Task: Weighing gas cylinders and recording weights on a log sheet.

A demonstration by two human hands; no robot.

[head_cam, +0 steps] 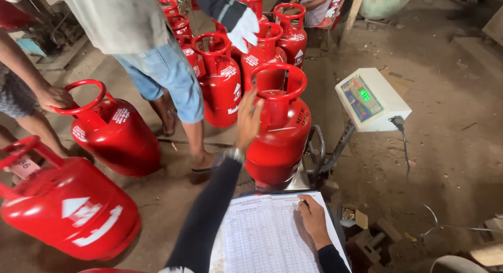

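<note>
Red steel gas cylinder stands upright on the weighing scale, just far of the ruled record sheet. The left hand, open, lies against its shoulder, nearer than the right hand, closed on a pen.
</note>
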